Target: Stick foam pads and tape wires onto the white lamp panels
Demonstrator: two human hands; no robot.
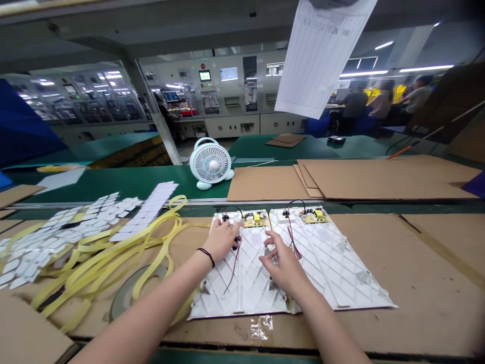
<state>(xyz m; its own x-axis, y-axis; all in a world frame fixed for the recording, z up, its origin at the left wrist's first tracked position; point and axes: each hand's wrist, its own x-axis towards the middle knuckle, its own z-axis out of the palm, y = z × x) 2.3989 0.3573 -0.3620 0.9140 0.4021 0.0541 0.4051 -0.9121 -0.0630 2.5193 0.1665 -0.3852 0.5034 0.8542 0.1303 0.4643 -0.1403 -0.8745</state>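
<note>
Two white ribbed plastic panels lie side by side on the cardboard-covered bench: the left panel (242,288) and the right panel (333,263). Each carries a small yellow circuit board at its far edge, the left board (254,219) and the right board (313,215), with red and black wires (292,236) trailing down. My left hand (224,238) rests on the left panel's upper corner, fingers curled near a black wire end by the board. My right hand (282,263) lies on the seam between the panels, fingers bent, touching the left panel's surface.
Yellow backing strips (113,258) and several white pads (56,237) are heaped at the left. A small white fan (210,164) stands behind on the green belt. Flat cardboard sheets (359,179) lie at the back right. A paper sheet (322,55) hangs overhead. People sit far right.
</note>
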